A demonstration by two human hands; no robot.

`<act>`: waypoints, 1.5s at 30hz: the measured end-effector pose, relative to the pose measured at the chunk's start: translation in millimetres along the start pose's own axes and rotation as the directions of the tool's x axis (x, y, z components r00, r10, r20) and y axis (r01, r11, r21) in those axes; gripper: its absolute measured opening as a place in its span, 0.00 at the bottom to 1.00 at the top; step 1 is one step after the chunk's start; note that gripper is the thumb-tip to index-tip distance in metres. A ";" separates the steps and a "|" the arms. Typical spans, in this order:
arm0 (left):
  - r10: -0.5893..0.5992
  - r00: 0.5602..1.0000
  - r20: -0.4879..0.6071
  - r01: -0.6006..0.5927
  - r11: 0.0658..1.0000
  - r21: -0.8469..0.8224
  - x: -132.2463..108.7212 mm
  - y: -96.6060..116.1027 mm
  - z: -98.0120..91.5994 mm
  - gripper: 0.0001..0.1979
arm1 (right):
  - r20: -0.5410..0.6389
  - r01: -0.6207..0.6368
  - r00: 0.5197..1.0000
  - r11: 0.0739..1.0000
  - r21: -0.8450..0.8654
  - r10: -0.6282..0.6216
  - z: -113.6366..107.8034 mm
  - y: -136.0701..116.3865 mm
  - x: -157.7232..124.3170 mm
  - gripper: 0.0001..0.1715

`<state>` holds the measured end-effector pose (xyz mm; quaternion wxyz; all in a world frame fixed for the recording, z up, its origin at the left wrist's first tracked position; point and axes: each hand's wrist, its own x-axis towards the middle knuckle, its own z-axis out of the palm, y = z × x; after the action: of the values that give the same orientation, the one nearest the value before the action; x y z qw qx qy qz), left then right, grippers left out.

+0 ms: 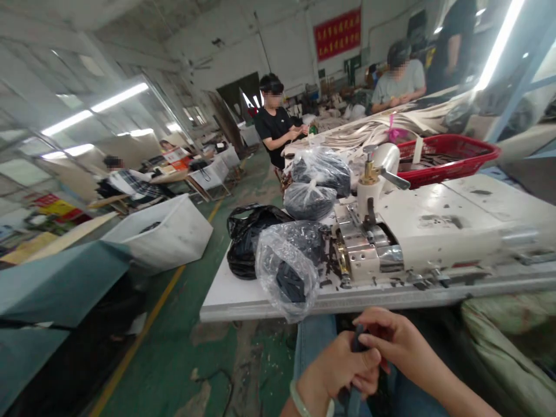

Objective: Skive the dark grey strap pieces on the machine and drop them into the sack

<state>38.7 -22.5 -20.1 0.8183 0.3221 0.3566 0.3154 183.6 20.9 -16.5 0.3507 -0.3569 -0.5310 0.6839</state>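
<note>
Low in the view, over my denim-covered lap (pixel 313 347), my left hand (pixel 336 370) wears a pale green bangle and grips a dark fabric strip (pixel 355 399). My right hand (pixel 393 341) closes on the strip's upper part (pixel 358 339) from the right. The two hands are close together and hide most of the strip. Nothing else touches them. Beyond them stands a white table (pixel 243 301) carrying a cream industrial sewing machine (pixel 417 231). A clear plastic bag of dark pieces (pixel 286 269) sits on the table nearest my hands.
A black bag (pixel 247 240) and clear bags (pixel 319 174) sit on the table, with a red basket (pixel 447 159) beyond. A green-patterned cloth bundle (pixel 508 341) lies at right. Co-workers (pixel 275 130) sit nearby. A white bin (pixel 160 234) stands on the green floor.
</note>
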 end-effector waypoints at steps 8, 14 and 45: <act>0.053 0.995 -0.084 -0.059 0.996 -0.073 5.3 -1.5 3.5 0.21 | -0.601 0.122 0.793 0.939 0.322 0.103 -34.8 4.0 -7.6 0.16; 0.277 0.896 -0.346 -0.312 0.949 -0.048 8.5 5.6 -0.4 0.22 | -0.535 0.098 0.815 0.857 0.506 0.223 -25.8 -4.6 -21.3 0.21; 0.492 0.616 -0.615 -0.452 0.860 0.235 9.5 19.6 -4.5 0.11 | -0.377 0.109 0.906 0.753 0.649 0.194 -21.9 12.2 -31.1 0.23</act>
<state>34.7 -2.4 -11.4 0.5181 0.2956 0.5317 0.6012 216.7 2.3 -28.8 0.5432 -0.3623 -0.1598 0.7404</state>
